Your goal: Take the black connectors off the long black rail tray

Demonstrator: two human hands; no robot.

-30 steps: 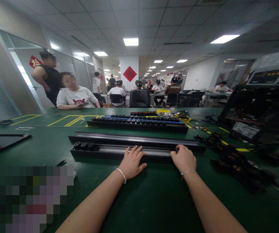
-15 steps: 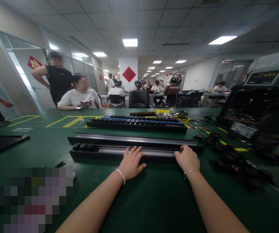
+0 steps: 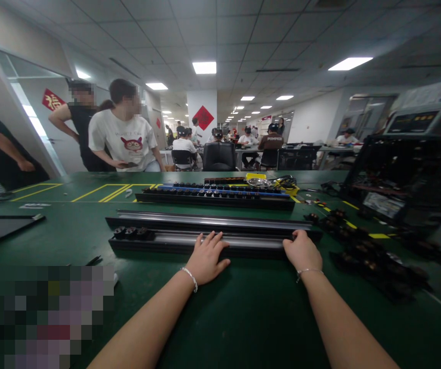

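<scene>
A long black channel-shaped strip housing lies crosswise on the green table. Several black socket modules sit in its left end. Spread flat, my left hand rests on the middle of this housing with its fingers over the bare metallic inside. At the housing's right end, my right hand has its fingers curled together over the edge. A small dark part shows by those fingertips, but the hand mostly hides it. Just behind lies a second black housing, parallel to the first.
Farther back stands a strip filled with modules. Loose black modules are heaped at the right, before an open black equipment case. A yellow tray and cables lie at the back. People stand beyond the table at left.
My right hand has shifted slightly right along the housing. The left hand stays put. Across the table, the person in the white shirt has risen and turned; another person at far left shows more.
</scene>
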